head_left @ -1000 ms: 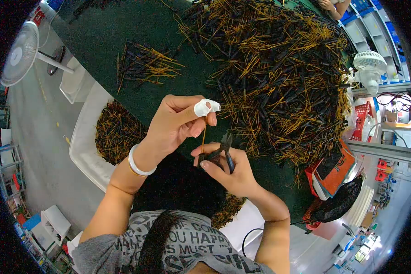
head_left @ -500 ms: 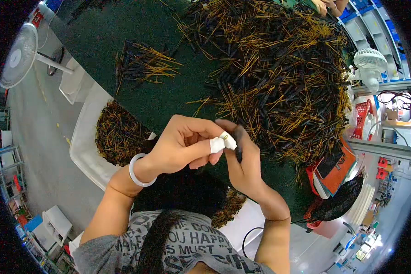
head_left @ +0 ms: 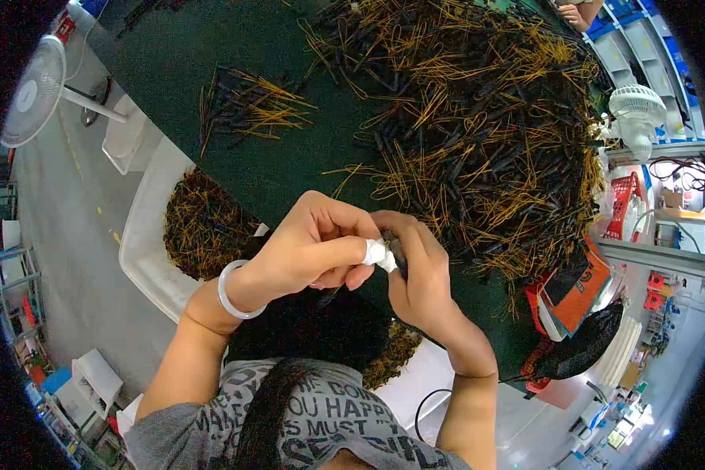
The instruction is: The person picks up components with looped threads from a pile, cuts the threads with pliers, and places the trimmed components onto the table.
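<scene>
My left hand (head_left: 309, 247) and my right hand (head_left: 421, 270) meet in front of my chest, fingertips pinched together. White tape (head_left: 376, 252) wraps the digits where they touch. Between them is a small wire lead, mostly hidden; a bit of yellow shows at the fingertips and a thin dark strand (head_left: 333, 296) hangs under my left hand. Just beyond my hands, a large heap of black-and-yellow wire leads (head_left: 462, 149) covers much of the dark green table (head_left: 172, 94). A smaller bunch of the same leads (head_left: 254, 106) lies apart on the left.
A white tub (head_left: 145, 243) with more leads stands below the table's left edge. A standing fan (head_left: 35, 94) is at far left, a small white fan (head_left: 637, 110) at right. An orange bag (head_left: 583, 282) sits at the right edge. Another person's hand (head_left: 578, 14) shows top right.
My fingertips have shifted slightly, and the taped tips press closer together. The yellow loop seen between them is now mostly covered. The other person's hand has moved right.
</scene>
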